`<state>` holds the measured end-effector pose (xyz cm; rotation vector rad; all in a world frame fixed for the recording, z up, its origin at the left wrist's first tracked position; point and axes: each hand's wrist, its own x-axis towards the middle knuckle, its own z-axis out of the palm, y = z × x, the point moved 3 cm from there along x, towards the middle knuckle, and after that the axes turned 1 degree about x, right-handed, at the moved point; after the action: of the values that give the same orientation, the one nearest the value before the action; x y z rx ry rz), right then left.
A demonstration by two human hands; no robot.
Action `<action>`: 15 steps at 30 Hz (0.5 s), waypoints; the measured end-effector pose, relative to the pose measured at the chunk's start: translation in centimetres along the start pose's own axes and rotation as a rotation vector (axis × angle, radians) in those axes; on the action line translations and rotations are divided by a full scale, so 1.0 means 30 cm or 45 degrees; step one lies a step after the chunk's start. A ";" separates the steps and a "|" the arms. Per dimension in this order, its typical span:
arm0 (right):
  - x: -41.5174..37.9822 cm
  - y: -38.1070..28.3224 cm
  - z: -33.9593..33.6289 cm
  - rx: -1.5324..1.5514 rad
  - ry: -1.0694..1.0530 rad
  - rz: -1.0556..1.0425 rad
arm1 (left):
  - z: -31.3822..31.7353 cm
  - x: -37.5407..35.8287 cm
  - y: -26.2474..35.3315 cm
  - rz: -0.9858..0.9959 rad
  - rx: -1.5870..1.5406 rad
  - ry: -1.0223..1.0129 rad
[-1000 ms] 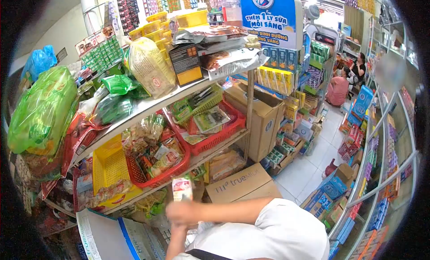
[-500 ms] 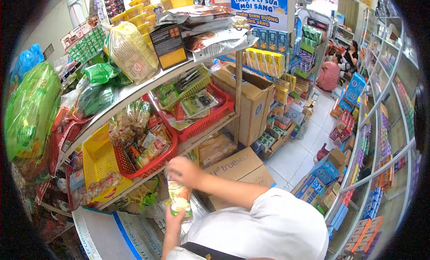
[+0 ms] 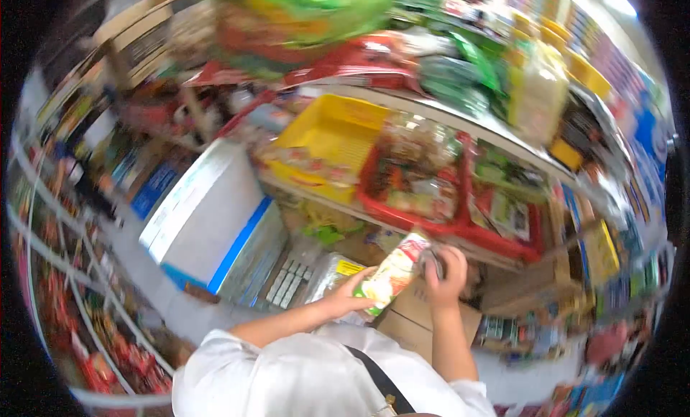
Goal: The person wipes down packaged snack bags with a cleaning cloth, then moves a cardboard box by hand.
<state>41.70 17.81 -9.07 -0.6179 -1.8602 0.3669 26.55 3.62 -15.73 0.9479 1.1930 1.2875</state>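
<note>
A white, green and red printed food packet (image 3: 395, 275) is tilted in front of my body, its top leaning right. My left hand (image 3: 346, 298) grips its lower end with the fingers closed. My right hand (image 3: 448, 270) is closed beside the packet's upper end, around a small dark grey thing (image 3: 430, 265); blur hides what it is. Just behind my hands stands a red basket (image 3: 402, 217) of bagged goods.
A yellow basket (image 3: 338, 122) sits on the shelf left of the red one. Below are a large open carton (image 3: 215, 201) and a brown cardboard box (image 3: 410, 320). Packed shelves (image 3: 93, 309) stand on the left, and a person (image 3: 83, 183) is farther off.
My view has swung left and is blurred. The packet has tilted from near upright. My right hand has shifted from its top to beside its upper end.
</note>
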 end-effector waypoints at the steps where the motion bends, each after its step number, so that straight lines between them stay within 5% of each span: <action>1: -0.016 -0.054 0.008 0.120 -0.057 -0.103 | 0.009 0.001 0.007 -0.002 -0.139 0.032; 4: -0.066 -0.244 0.066 0.284 -0.476 -0.380 | 0.025 0.008 -0.005 -0.122 -0.937 0.038; 8: -0.041 -0.214 0.122 0.192 -0.266 -0.634 | 0.005 0.026 -0.009 -0.083 -1.155 -0.136; 11: 0.056 -0.086 0.111 0.095 -0.082 -0.365 | -0.005 -0.025 -0.007 -0.090 -1.124 -0.510; 15: 0.072 -0.066 0.157 0.047 -0.033 -0.066 | 0.023 -0.019 -0.002 -0.074 -0.992 -0.067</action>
<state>36.24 17.62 -8.08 -0.5410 -1.8861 0.3757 27.30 3.13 -15.60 0.3653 0.5741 1.4953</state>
